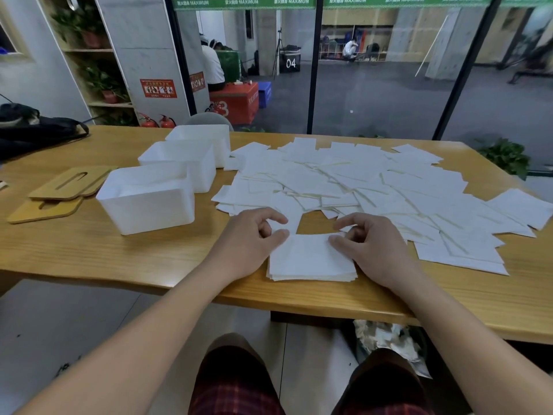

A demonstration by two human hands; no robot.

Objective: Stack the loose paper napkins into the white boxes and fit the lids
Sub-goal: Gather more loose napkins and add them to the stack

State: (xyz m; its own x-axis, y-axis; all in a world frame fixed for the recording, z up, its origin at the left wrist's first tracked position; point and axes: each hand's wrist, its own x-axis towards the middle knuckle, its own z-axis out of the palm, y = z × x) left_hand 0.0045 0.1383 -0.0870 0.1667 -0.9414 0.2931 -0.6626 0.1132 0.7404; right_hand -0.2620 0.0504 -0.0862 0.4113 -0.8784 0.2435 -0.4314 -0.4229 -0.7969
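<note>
Left hand and right hand are pinching the stack's far corners; squaring edges first should be helping it drop into the box.

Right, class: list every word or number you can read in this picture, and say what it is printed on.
"MAXIMUM": repeated along the green banner; its other characters are blurred.
"04": black box.
"3": red box, partly hidden.
Red wall signs: too blurred to read.

Both hands flank a squared napkin stack on the worktop; left hand and right hand pinch its far corners; three white boxes stand left, open.
</note>
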